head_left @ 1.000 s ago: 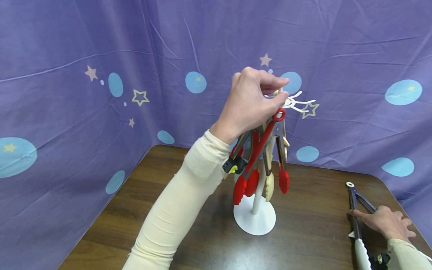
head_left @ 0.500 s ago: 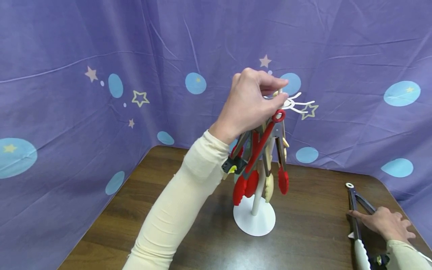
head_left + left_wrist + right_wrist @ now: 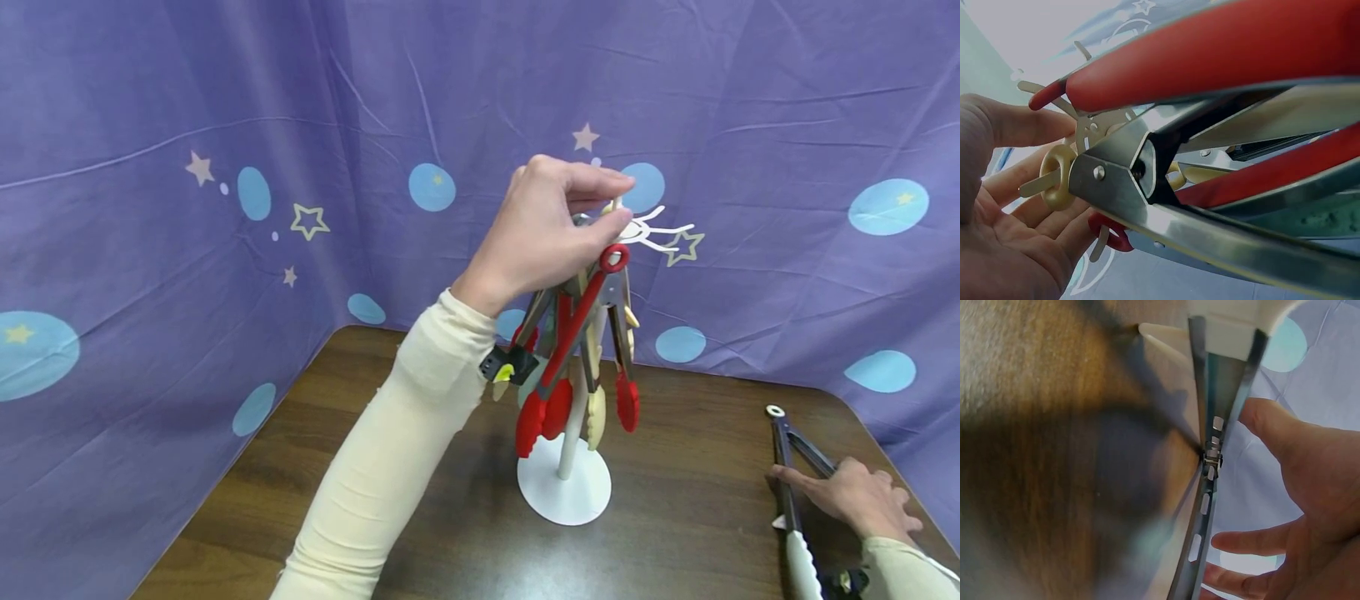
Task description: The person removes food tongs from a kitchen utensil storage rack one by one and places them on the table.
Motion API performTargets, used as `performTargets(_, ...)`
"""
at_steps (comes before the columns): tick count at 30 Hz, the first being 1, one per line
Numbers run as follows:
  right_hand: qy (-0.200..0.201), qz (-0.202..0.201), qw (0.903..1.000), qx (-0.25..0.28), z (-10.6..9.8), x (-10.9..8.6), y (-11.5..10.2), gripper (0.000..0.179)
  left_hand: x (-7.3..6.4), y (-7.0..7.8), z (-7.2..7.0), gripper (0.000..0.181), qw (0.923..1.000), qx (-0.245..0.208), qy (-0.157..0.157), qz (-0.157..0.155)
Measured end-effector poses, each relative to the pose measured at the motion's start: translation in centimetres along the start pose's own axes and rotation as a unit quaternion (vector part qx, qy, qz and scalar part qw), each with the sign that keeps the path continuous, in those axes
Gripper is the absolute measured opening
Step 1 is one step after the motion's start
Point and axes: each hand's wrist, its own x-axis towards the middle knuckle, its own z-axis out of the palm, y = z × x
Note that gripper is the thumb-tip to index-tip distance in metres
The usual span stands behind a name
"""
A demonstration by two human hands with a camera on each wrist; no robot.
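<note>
In the head view my left hand (image 3: pixel 536 225) pinches the top of a white hanging stand (image 3: pixel 566 492) between thumb and fingers. Around its post hang several kitchen tongs with red, cream and pale green ends; a red pair of tongs (image 3: pixel 573 333) is nearest, its ring over a hook. In the left wrist view, cream-ringed tongs (image 3: pixel 1129 181) hang on a hook beside the palm. At the right, my right hand (image 3: pixel 862 500) rests over white-tipped tongs (image 3: pixel 783 467) on the table, its thumb across one arm and its other fingers spread. Their lower end leaves the head view.
The stand's bare white hooks (image 3: pixel 667 229) stick out to the right of my left fingertips. A brown wooden table (image 3: pixel 675 533) carries everything. Purple cloth (image 3: pixel 480 83) with stars and blue ovals hangs behind and along the left side.
My left wrist and forearm have shifted slightly left while the fingertips stay on the stand's top. The right hand and its tongs have not visibly moved. The head view has shifted a little.
</note>
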Motion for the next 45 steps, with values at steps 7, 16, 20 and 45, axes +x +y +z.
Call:
performTargets(7,0.008,-0.021,0.9996,0.017,-0.6,-0.6,0.1,0.105,-0.1,-0.2,-0.2,0.027,0.9989,-0.041,-0.018,-0.009)
performTargets(16,0.028,-0.07,0.9968,0.026,-1.4,-1.0,-0.1,0.118,0.0,-0.2,-0.3,0.026,0.9987,-0.043,-0.026,-0.013)
performTargets(20,0.031,-0.08,0.996,0.026,-1.8,-1.3,-0.8,0.12,-0.1,-0.1,-0.3,0.025,0.999,-0.035,-0.025,-0.011)
performTargets(45,0.101,-0.156,0.9824,0.019,-4.3,-5.5,-5.9,0.115,0.2,-0.2,-0.2,0.024,0.9975,-0.068,-0.02,-0.006)
